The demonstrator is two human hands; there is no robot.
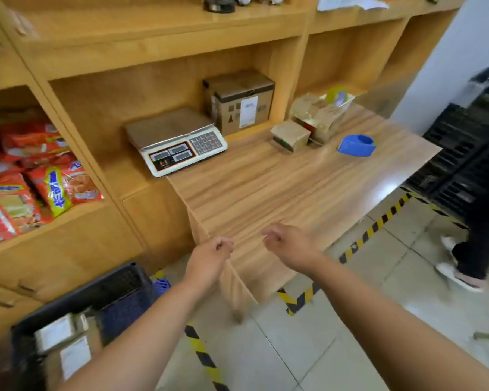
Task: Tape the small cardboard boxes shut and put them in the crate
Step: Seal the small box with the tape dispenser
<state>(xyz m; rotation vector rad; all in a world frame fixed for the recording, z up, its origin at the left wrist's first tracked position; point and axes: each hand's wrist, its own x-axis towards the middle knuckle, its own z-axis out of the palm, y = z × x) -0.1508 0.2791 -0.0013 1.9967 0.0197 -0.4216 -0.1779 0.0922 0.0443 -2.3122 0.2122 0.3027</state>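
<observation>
A small cardboard box (290, 135) sits on the table (294, 193) in the upper right of the frame, just beside a clear bin (340, 110) and near a blue tape dispenser (356, 145). The dark crate (96, 289) at the lower left holds taped boxes (60, 333). At centre, the left hand (209, 258) and right hand (288, 244) hover over the table's near edge, fingers loosely curled, holding nothing.

A shop: snack packets (40, 176) on wooden shelves (158, 49), a price scale (178, 142)

Open tabletop (294, 193); scale (175, 142), box (290, 135), dispenser (356, 145) at back
</observation>
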